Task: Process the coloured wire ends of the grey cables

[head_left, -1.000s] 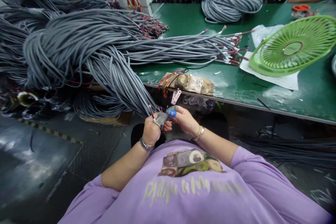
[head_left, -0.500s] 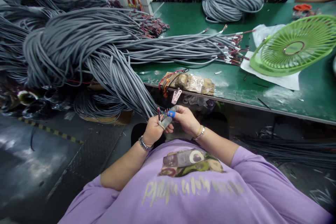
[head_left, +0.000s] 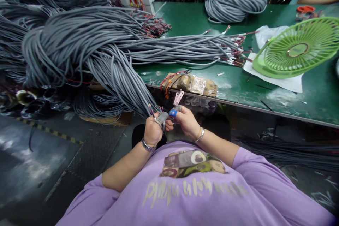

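Head view — left hand (head_left: 153, 131) and right hand (head_left: 186, 122) pinch the grey cable's (head_left: 124, 81) coloured wire ends (head_left: 158, 110).

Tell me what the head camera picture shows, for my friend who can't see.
A person's left hand grips the end of a grey cable bundle while the right hand touches its coloured wire tips. Behind, a green table holds more cables and a green fan.

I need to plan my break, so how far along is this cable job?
Probably done: the flat bundle on the green table, its ends showing white tips. In hand: the left hand and right hand hold one cable end with coloured wires fanned out. Left: seemingly the hanging bundle and big grey heap. Likely well short of finished.
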Available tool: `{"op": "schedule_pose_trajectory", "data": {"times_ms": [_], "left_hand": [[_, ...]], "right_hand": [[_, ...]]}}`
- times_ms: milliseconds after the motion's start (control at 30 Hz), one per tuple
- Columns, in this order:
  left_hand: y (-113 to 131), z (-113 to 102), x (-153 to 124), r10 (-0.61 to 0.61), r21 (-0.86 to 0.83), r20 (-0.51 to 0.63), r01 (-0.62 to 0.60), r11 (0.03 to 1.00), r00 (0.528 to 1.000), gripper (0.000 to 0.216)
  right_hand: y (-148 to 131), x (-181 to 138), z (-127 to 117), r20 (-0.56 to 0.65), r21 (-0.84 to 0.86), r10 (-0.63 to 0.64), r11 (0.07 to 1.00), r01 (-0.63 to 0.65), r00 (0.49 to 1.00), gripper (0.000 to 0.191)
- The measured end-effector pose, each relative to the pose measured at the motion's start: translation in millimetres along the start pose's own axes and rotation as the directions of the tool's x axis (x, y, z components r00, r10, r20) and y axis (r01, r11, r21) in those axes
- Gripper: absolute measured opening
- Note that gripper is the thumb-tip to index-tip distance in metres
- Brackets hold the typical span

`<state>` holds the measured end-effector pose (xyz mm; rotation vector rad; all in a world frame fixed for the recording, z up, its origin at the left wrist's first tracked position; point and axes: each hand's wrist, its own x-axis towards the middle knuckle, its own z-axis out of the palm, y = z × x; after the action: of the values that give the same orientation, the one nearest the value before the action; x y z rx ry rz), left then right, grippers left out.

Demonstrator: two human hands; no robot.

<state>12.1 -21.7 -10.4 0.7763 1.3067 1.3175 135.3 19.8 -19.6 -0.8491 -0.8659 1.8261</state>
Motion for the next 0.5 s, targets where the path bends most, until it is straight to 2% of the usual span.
{"op": "schedule_pose_trajectory", "data": {"times_ms": [267, 500], "left_hand": [[-0.5, 0.1, 1.2, -0.011, -0.012, 0.017, 0.012, 1.000, 1.000, 0.040], [-4.3, -4.4, -0.4, -0.028, 0.019, 0.014, 0.028, 0.999, 0.999, 0.035]], "right_hand": [[0.8, 0.0, -1.1, -0.027, 0.017, 0.000, 1.000, 0.000, 1.000, 0.021], [-0.7, -1.2, -4.6, -0.012, -0.078, -0.066, 0.995, 0.065, 0.998, 0.020]]}}
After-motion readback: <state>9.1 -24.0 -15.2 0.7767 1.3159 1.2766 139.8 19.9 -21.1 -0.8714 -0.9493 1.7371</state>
